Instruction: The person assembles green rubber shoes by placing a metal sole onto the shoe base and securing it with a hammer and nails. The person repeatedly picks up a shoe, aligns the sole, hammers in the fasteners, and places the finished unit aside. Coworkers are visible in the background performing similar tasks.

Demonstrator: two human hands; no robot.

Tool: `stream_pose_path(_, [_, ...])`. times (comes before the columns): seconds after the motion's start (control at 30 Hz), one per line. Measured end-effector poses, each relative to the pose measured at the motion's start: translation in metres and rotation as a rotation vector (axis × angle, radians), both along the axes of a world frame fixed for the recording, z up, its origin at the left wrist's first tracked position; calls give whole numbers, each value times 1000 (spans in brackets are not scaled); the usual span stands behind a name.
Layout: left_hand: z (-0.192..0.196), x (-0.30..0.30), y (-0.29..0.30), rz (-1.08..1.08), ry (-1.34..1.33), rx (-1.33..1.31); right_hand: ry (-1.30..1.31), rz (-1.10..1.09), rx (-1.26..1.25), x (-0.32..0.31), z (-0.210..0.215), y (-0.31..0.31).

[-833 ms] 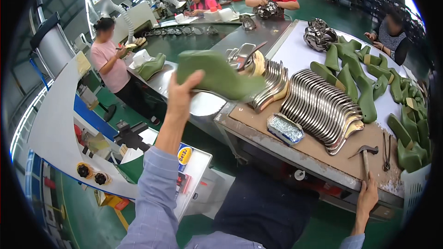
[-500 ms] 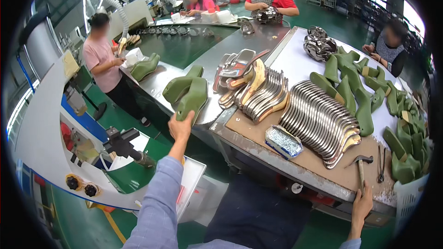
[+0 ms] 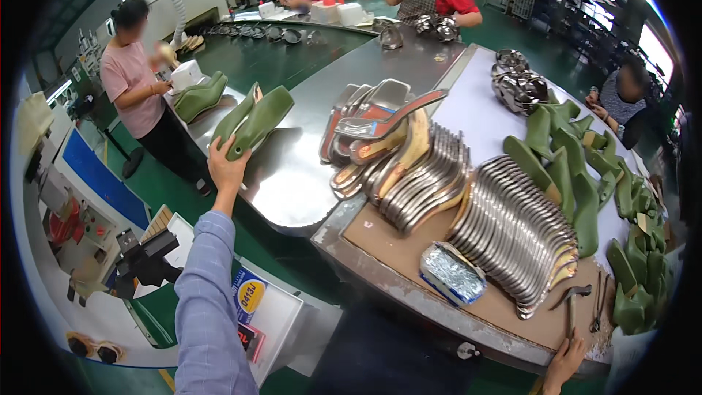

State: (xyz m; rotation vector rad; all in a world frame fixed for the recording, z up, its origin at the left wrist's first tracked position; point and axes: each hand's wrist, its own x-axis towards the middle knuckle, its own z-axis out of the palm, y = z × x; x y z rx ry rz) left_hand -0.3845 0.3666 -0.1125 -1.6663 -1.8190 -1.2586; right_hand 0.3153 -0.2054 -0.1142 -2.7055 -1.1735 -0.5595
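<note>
Left hand [image 3: 228, 168] pinches the heel of a green shoe last [image 3: 259, 121] over the steel table [image 3: 292, 175]; thin grip, it could slip. Right hand [image 3: 564, 366] rests on the bench edge [image 3: 409, 300], grip unclear.

olive-green shoe lasts [image 3: 256, 123], silvery metal plates [image 3: 512, 234], blue checked sleeve [image 3: 208, 300], brown cardboard mat [image 3: 409, 249]

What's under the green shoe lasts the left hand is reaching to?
The green shoe lasts lie on the curved metal conveyor surface, left hand touching their near end. Whatever lies directly beneath them is covered.
</note>
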Motion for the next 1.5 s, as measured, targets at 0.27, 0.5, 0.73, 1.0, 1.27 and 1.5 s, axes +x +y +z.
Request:
stream_pose_path(0.27, [32, -41, 59, -102, -471, -306, -101, -30, -107, -10, 11, 5])
stream_pose_path(0.5, [40, -1, 49, 321, -224, -450, -162, -60, -30, 16, -23, -7])
stream_pose_path(0.73, [103, 215, -9, -896, 68, -136, -68, 4, 69, -6, -8, 3])
stream_pose_path(1.0, [164, 326, -62, -948, 19, 131, -58, 40, 163, -18, 3, 2])
stream_pose_path(1.27, [143, 335, -200, -1359, 233, 169, 161, 91, 383, -10, 34, 28])
stream_pose_path(1.5, [100, 334, -241, -1567, -358, -4, 18, 194, 570, 74, 53, 131])
